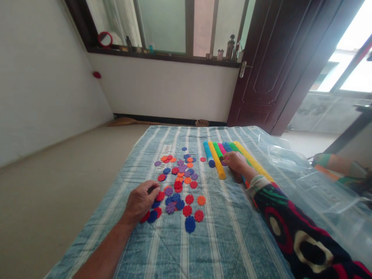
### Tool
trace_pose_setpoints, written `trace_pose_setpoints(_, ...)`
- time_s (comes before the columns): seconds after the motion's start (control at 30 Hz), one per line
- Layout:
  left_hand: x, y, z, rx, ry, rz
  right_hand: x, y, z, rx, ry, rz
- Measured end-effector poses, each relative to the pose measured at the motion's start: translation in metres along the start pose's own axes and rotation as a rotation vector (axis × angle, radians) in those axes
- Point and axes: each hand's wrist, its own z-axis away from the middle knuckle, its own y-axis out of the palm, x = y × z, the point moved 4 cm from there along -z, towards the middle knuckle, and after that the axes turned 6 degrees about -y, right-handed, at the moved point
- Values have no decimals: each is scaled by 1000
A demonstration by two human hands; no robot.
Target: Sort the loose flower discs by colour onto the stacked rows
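My left hand [141, 201] rests on the striped blue cloth [221, 240], fingers curled among flat snowflake-shaped plastic discs [180, 182] in red, blue, purple and orange; whether it grips one I cannot make out. My right hand [237, 162], in a patterned sleeve, lies closed on the near ends of a row of colourful stacked-disc rods [216, 155] (blue, yellow, green, pink). Its fingertips pinch at the pink and green rods.
A clear plastic container [314, 182] sits at the right edge of the cloth. A dark wooden door [270, 69] stands open behind. A window sill [162, 54] carries bottles and cups. A broom [128, 122] lies along the far wall.
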Motion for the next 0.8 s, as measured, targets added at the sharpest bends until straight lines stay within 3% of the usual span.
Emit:
trace_pose_setpoints(0.23, 0, 1, -1, -19, 25, -11, 39, 0, 20, 7, -114, -20)
trace_pose_setpoints(0.47, -1, 2, 1, -22, 19, 11, 94, 23, 42, 121, -305, -111)
trace_pose_setpoints(0.8, -4, 1, 2, 6, 10, 19, 127, 39, 46, 200, -314, -93)
